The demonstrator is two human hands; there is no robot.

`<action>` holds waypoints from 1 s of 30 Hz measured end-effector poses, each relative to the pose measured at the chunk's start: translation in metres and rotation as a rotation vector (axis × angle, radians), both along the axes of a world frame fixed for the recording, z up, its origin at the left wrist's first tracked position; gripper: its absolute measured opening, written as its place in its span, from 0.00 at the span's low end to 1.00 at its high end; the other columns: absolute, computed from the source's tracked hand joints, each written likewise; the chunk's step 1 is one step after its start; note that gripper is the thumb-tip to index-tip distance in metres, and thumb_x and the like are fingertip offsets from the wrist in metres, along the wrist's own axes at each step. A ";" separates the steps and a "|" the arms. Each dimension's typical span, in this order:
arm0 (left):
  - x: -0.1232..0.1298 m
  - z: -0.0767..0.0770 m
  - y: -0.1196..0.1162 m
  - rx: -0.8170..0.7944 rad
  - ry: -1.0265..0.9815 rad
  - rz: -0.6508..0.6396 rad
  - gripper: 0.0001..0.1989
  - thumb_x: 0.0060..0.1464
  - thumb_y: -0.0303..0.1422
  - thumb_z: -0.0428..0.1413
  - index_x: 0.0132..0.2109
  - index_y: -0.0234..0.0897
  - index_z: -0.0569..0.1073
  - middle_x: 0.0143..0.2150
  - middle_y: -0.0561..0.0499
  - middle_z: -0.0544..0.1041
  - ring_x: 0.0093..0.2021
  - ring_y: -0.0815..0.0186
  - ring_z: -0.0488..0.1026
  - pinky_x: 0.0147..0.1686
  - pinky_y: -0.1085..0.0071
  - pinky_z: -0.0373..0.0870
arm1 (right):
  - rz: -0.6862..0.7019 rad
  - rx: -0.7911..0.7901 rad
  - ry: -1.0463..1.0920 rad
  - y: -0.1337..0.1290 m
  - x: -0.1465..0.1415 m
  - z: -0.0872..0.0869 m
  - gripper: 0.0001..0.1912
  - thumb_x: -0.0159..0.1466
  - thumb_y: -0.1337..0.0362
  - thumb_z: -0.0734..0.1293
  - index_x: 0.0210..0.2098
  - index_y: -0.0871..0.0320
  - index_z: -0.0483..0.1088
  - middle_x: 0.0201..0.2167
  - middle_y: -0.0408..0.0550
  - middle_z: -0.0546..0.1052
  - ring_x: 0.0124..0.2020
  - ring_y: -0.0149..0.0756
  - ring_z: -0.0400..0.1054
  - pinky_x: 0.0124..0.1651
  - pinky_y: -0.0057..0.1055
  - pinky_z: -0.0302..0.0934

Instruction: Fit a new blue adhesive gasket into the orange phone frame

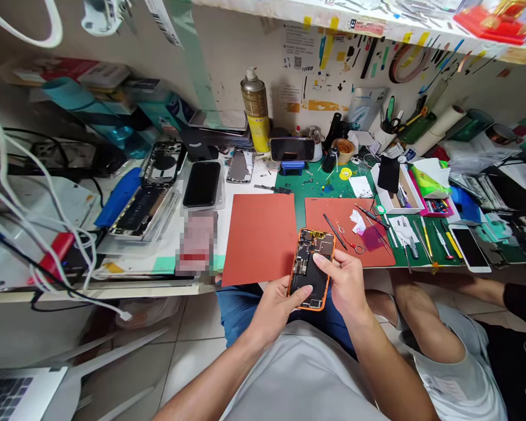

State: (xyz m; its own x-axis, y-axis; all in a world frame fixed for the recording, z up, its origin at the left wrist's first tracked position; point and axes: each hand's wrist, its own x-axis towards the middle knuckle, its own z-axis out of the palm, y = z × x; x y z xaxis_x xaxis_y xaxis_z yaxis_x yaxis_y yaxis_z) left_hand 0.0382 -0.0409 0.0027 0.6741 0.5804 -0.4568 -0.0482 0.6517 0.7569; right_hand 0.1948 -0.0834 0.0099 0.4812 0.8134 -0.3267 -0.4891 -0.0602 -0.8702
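the tabletop [158, 263] edge lies just ahead of me; over my lap i hold the opened phone [312, 268], long axis running away from me; my left hand [277, 304] grips its lower left edge, my right hand [344, 282] cups its right side, thumb on the internals.

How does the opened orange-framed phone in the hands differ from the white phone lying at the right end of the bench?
The opened orange-framed phone shows bare boards and parts inside; the white phone shows an intact dark screen. The orange one is held off the bench between the left hand and right hand; the white one lies flat, untouched, on the green mat. Both are slim rectangular handsets.
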 end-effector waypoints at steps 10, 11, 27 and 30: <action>0.003 0.002 0.004 0.032 0.078 0.023 0.23 0.43 0.43 0.79 0.40 0.34 0.83 0.34 0.50 0.84 0.33 0.66 0.78 0.41 0.67 0.78 | -0.034 -0.020 0.005 0.007 -0.001 0.002 0.17 0.55 0.54 0.85 0.39 0.57 0.87 0.34 0.48 0.87 0.30 0.39 0.79 0.36 0.35 0.77; 0.003 0.001 0.004 0.036 0.082 0.028 0.23 0.42 0.44 0.79 0.39 0.34 0.83 0.34 0.50 0.84 0.33 0.66 0.78 0.40 0.67 0.78 | -0.036 -0.020 0.004 0.007 -0.001 0.002 0.18 0.55 0.54 0.85 0.39 0.57 0.87 0.34 0.48 0.87 0.30 0.39 0.79 0.36 0.35 0.77; 0.003 0.015 0.008 -0.056 0.012 0.029 0.26 0.51 0.50 0.74 0.44 0.32 0.84 0.37 0.44 0.85 0.36 0.60 0.81 0.40 0.64 0.80 | -0.102 -0.057 -0.002 0.012 0.002 0.007 0.18 0.52 0.54 0.86 0.36 0.57 0.86 0.32 0.47 0.86 0.30 0.39 0.78 0.36 0.35 0.75; -0.002 0.021 0.010 -0.098 -0.022 0.039 0.26 0.56 0.55 0.68 0.40 0.32 0.84 0.36 0.43 0.85 0.33 0.62 0.80 0.36 0.66 0.79 | -0.100 -0.084 0.013 0.015 0.004 0.008 0.18 0.51 0.54 0.86 0.35 0.58 0.86 0.31 0.47 0.86 0.28 0.39 0.77 0.33 0.35 0.73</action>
